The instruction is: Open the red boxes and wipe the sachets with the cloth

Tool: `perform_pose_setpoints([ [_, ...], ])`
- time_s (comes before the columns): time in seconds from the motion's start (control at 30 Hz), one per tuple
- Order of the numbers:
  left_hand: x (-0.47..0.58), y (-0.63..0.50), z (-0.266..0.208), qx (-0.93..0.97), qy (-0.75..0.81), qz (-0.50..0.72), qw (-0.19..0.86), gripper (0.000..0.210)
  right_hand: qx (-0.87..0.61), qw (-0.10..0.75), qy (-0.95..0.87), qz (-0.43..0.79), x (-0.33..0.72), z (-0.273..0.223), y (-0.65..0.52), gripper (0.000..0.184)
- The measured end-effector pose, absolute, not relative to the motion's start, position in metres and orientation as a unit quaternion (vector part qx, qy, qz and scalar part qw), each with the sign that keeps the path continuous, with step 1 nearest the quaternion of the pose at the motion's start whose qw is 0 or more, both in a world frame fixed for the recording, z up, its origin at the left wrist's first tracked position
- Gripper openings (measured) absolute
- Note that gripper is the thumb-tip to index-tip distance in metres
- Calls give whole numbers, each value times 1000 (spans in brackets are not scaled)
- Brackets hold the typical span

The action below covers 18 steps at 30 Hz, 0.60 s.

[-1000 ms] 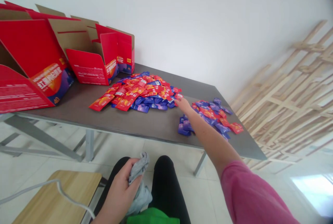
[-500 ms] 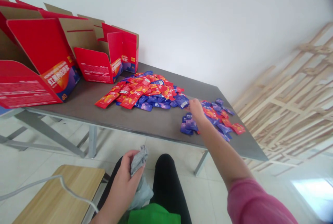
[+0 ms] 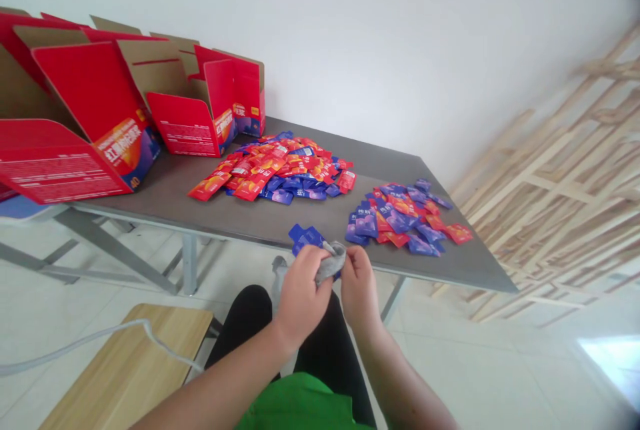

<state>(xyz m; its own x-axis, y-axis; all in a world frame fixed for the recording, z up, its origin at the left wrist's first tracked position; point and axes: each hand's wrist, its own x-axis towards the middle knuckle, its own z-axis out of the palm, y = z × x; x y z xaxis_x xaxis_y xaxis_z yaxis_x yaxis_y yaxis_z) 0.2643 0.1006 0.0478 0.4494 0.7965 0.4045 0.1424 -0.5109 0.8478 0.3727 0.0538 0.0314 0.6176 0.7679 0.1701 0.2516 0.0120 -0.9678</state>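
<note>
My left hand [image 3: 306, 293] is closed on a grey cloth [image 3: 332, 262], which is pressed around a blue sachet [image 3: 306, 238]. The sachet's blue end sticks out beyond the fingers toward the table edge. Close beside it, my right hand [image 3: 361, 283] pinches the sachet's other end, mostly hidden by fingers and cloth. A loose part of the cloth hangs behind my left hand. On the table past my right hand lies a small pile of red and blue sachets [image 3: 395, 213]. A larger sachet heap [image 3: 280, 167] is farther left.
Several open red cartons [image 3: 185, 125] stand on the left of the grey table [image 3: 235, 220]. A wooden stool [image 3: 135, 363] with a white cable [image 3: 100, 329] across it is at lower left. Wooden frames [image 3: 555, 197] lean at the right by the wall.
My right hand has come back from the table with a blue sachet. My left hand has risen with the cloth, and both hands now meet around the sachet.
</note>
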Motion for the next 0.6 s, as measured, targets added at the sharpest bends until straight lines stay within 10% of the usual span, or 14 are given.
perform_pose_setpoints([
  [0.2, 242, 75, 27, 694, 343, 280, 568, 18, -669, 598, -436, 72, 392, 24, 43, 16],
  [0.43, 235, 93, 36, 422, 405, 402, 704, 42, -531, 475, -685, 152, 373, 17, 26, 12],
  [0.6, 224, 94, 45, 359, 380, 278, 805, 32, -560, 623, -483, 255, 378, 30, 33, 39],
])
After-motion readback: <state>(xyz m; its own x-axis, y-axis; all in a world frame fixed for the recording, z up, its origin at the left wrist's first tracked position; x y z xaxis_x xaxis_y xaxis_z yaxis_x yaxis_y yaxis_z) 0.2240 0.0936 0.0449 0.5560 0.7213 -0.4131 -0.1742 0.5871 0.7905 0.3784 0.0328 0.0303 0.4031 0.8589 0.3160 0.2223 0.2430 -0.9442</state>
